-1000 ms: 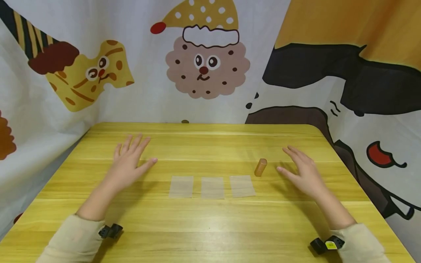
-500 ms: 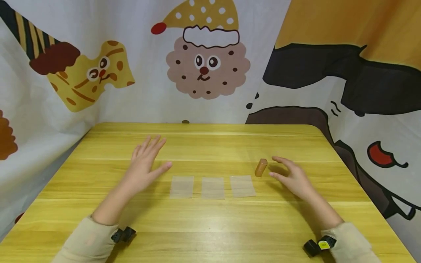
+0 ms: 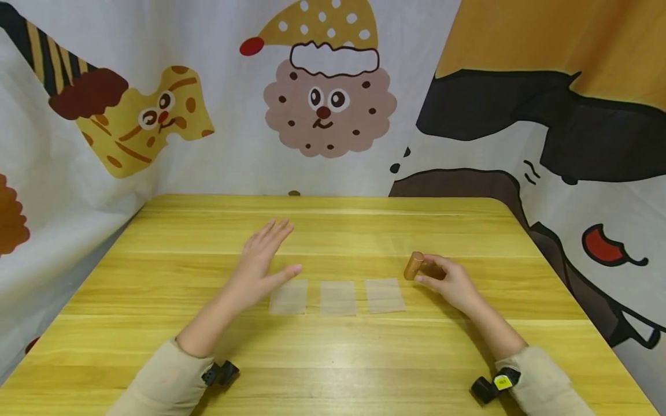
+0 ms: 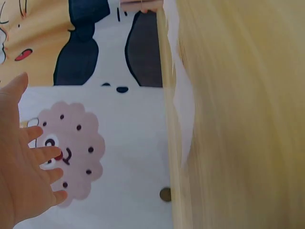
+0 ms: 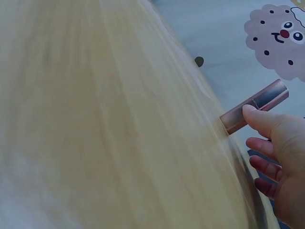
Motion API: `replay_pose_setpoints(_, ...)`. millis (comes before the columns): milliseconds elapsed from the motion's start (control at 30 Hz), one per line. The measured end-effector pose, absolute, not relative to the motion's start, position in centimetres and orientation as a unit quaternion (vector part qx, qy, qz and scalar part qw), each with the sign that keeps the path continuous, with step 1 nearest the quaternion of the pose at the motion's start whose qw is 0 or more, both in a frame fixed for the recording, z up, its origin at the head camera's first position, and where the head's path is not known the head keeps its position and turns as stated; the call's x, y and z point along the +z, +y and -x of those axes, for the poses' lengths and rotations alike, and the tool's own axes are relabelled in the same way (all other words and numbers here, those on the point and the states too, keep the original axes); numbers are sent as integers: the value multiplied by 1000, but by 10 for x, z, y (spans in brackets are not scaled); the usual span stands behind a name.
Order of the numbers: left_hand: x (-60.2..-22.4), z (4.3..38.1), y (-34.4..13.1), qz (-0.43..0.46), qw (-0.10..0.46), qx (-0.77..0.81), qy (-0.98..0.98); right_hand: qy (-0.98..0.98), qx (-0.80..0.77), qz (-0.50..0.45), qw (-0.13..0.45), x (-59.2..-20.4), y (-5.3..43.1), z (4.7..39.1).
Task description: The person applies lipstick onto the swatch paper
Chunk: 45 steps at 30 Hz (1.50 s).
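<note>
A rose-gold lipstick tube (image 3: 413, 266) stands upright on the wooden table, behind and to the right of the rightmost pale square (image 3: 385, 295). My right hand (image 3: 451, 286) reaches it from the right and pinches it with thumb and forefinger; in the right wrist view the thumb lies across the shiny lipstick tube (image 5: 274, 94), hiding part of it, and the forefinger is mostly hidden behind. My left hand (image 3: 255, 274) hovers with spread fingers and holds nothing, near the leftmost pale square (image 3: 290, 297), whose upper left corner it covers. A middle pale square (image 3: 337, 298) lies between.
The wooden table (image 3: 333, 370) ends at a back edge against a white curtain (image 3: 224, 162) with cartoon prints. Black wrist cameras sit at both cuffs, left camera (image 3: 221, 374) and right camera (image 3: 494, 386).
My left hand has moved right, toward the leftmost square. My right hand has come left to the lipstick tube, its thumb and forefinger now at it. The tube stays in place.
</note>
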State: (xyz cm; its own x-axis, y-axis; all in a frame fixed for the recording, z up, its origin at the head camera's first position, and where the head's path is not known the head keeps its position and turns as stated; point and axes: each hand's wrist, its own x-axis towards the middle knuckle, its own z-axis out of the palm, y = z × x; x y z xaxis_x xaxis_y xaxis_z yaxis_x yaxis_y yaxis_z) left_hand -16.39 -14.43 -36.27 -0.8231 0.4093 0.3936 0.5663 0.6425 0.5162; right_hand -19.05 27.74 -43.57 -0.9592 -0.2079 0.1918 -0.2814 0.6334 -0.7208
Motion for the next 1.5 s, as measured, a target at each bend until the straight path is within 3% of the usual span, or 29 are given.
replay_pose_setpoints(567,-363,162,-94,308,95,-391,-862,-904,403,-129,55,-442,265,194)
replay_pose_setpoints(867,-362,163,-79,292,84,-428,-851,-890,415,-150,109,-434,257,190)
replay_pose_setpoints(1500,-357,155,-57,303,82,-474,-823,-841,446,-239,192,-378,211,150)
